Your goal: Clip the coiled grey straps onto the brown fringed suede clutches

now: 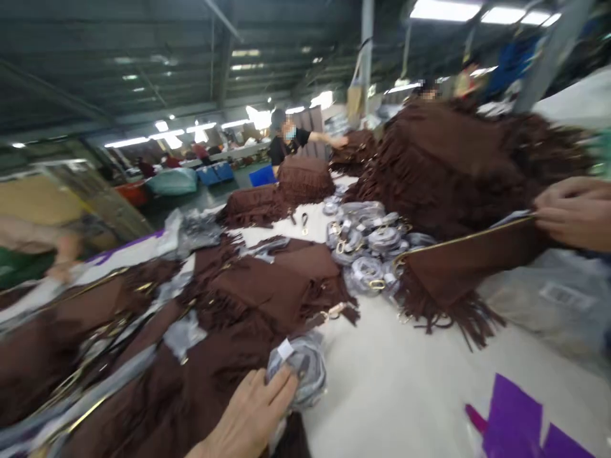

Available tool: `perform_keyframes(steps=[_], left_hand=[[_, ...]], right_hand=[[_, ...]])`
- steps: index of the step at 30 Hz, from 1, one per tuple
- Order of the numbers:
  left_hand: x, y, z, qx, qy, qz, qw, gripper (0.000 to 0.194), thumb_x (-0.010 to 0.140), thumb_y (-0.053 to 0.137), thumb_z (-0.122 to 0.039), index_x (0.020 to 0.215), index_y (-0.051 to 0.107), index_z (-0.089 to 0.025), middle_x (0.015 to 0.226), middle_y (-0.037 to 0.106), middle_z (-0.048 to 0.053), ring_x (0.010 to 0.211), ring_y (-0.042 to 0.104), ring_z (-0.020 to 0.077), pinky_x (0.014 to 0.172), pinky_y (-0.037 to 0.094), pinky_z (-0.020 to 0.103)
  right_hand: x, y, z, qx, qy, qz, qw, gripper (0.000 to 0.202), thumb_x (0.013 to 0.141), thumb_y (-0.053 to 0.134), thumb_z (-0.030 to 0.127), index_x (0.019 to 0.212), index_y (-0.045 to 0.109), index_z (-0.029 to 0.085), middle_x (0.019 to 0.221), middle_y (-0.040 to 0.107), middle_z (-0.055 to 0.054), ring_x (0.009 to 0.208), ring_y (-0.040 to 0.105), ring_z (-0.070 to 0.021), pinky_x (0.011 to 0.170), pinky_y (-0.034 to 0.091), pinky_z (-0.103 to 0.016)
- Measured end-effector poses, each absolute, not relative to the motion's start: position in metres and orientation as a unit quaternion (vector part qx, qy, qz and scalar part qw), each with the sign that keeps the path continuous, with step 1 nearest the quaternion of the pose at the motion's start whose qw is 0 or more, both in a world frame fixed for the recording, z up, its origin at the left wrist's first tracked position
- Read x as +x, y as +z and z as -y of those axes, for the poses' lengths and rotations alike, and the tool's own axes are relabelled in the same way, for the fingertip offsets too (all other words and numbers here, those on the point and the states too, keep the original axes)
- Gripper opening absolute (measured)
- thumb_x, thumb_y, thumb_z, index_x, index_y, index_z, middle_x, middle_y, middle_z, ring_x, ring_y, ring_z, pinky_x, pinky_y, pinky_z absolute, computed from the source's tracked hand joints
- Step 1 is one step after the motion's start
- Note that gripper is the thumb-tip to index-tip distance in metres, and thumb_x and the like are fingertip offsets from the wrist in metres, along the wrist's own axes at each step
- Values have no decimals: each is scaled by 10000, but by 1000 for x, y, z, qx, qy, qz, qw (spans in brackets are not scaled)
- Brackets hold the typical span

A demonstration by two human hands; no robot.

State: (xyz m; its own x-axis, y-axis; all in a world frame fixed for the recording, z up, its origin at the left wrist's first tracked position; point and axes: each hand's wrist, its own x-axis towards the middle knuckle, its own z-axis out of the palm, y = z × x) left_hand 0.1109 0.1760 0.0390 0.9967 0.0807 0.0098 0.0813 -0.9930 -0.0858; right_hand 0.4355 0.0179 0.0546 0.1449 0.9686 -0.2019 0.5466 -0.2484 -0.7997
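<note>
My left hand (258,407) reaches in from the bottom edge, its fingers closed on the near side of a coiled strap (310,372) in clear plastic with a small white label. At the right edge, my right hand (577,213) pinches the upper end of a dark brown fringed bag (458,267). A gold zipper runs along that bag's top edge, and its fringe hangs over the white table (405,375). Beyond the coil lies a pile of wrapped coiled straps (367,235) with gold clasps. Brown fringed pieces (267,280) are heaped left of my left hand.
A tall heap of brown fringed pieces (443,146) rises at the back right. Purple pieces (513,413) and a magenta pen-like object (475,418) lie near the front right. A co-worker (289,140) reaches over the far end; another person's hand (64,254) is at left.
</note>
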Motion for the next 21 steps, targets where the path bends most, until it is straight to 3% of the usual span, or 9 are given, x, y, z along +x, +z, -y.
perform_keyframes(steps=[3,7,10,12,14,17,21], left_hand=[[-17,36,-154,-993,50,76,77,673,721,304,72,1308,362,-251,1222,551,22,948,531,209,860,392,339],[-95,36,-120,-962,183,192,61,729,622,314,97,1278,414,-204,1260,530,69,812,585,190,723,456,309],[-95,50,-108,-954,184,236,-24,621,696,378,13,1295,383,-154,1322,457,134,776,603,190,679,477,310],[-79,64,-108,-958,112,256,-71,416,839,366,-120,1242,439,-189,1282,496,116,874,587,208,743,466,333],[-57,73,-115,-940,44,325,-96,329,891,349,-213,1194,476,-194,1223,524,109,1012,521,247,836,418,387],[-22,68,-134,-893,54,415,-169,264,839,465,-276,1043,550,-132,1066,567,127,1013,493,299,846,385,442],[-1,50,-147,-874,71,413,-247,204,721,592,-289,865,581,-145,901,593,83,874,549,268,744,413,372]], right_hand=[[309,1,-50,-640,433,577,265,192,866,534,364,885,628,198,997,617,-31,816,594,-138,705,499,-276],[211,-18,-71,-600,469,611,217,149,874,541,306,1005,586,250,1095,571,-35,933,561,-188,744,500,-315],[178,-14,-79,-603,462,626,177,186,895,502,324,1028,574,217,1094,565,-48,917,561,-185,772,497,-342],[157,-7,-71,-611,452,632,153,190,893,505,325,1035,573,217,1096,561,-48,919,562,-181,773,495,-333],[133,0,-52,-618,445,635,133,166,881,532,310,1026,574,240,1089,566,-40,940,559,-190,764,495,-328],[94,12,-9,-625,446,632,105,181,886,523,313,1048,563,246,1112,551,-47,945,556,-177,775,491,-321],[57,25,31,-628,472,613,79,214,882,526,327,1057,553,206,1077,559,-51,905,567,-170,757,495,-332]])
